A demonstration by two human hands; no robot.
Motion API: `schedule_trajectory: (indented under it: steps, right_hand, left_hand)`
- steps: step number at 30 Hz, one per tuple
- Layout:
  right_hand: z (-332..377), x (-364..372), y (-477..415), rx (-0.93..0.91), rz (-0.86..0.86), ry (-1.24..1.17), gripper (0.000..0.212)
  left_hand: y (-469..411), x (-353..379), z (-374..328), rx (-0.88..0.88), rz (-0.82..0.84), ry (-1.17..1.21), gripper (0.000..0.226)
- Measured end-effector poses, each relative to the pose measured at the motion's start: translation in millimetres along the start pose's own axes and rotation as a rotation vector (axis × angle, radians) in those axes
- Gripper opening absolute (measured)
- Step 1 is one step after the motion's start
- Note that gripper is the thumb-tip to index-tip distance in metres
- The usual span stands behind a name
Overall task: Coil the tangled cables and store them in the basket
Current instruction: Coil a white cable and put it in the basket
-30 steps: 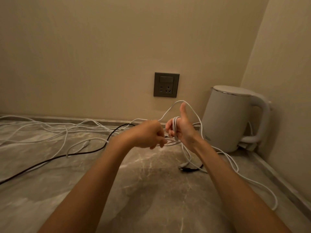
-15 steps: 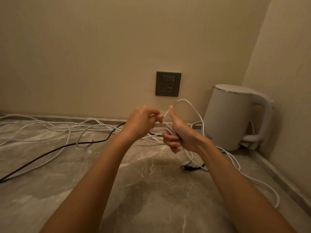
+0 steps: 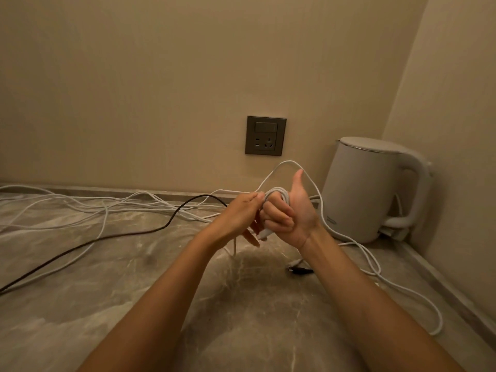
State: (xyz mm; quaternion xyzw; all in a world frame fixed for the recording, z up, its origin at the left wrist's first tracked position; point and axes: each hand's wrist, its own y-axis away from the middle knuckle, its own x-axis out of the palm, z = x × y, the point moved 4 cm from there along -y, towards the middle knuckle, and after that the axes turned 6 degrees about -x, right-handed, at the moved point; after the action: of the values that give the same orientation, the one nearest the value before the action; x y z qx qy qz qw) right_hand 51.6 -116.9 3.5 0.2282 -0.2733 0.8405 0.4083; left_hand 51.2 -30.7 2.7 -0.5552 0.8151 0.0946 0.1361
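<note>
A grey-brown veined marble-look stone surface (image 3: 80, 304) fills the lower part of the view and runs back to a plain beige back wall (image 3: 161, 76). A low raised strip of the same stone (image 3: 107, 189) lines the foot of that wall. A second beige wall (image 3: 456, 130) closes the right side and forms a corner. A dark grey square socket plate (image 3: 265, 135) is mounted on the back wall, with a wide rocker switch in its upper half and plug holes below. A white electric kettle (image 3: 359, 189) stands upright in the corner, its lid closed, a thin metallic rim under the lid, its looped handle turned toward the right wall.
</note>
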Motion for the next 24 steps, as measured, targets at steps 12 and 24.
schedule_trajectory:
  steps: [12, 24]
  right_hand:
    - [-8, 6, -1, -0.228, -0.147, 0.338, 0.085]
    - [-10, 10, -7, -0.035, -0.280, 0.314, 0.061]
  left_hand:
    - [-6, 1, 15, -0.101, -0.429, 0.364, 0.053]
    - [11, -55, -10, 0.293, -0.828, -0.143, 0.043]
